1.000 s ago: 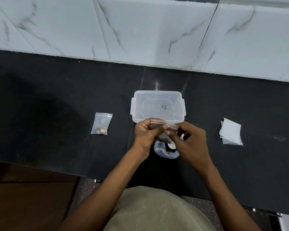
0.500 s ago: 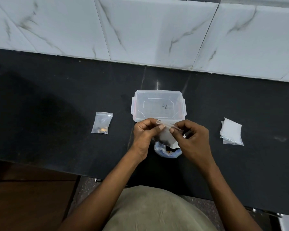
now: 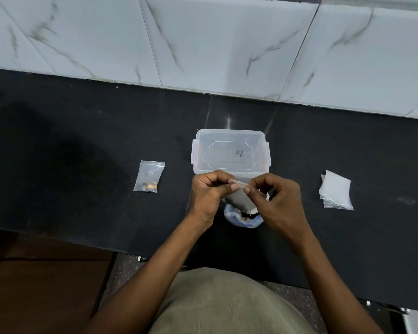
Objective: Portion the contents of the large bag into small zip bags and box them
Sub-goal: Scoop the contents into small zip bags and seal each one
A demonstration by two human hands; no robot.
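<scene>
Two hands at frame centre, both pinching the top edge of one small zip bag (image 3: 239, 200): left hand (image 3: 209, 196) on the left end of the strip, right hand (image 3: 275, 201) on the right end, fingers curled. Versus a second ago the bag mouth looks pulled wider and the bag hangs lower; I read that as opening it for filling, not sealing. Large bag (image 3: 243, 219) sits directly under the hands, mouth up, brownish contents visible. Box (image 3: 229, 150) touches the far side of the hands, lid on, so it needs opening before boxing. Filled bag (image 3: 149, 177) lies well left, spare stack (image 3: 336, 192) well right. Counter (image 3: 82, 141) is bare between them; its near edge is close below the large bag.
</scene>
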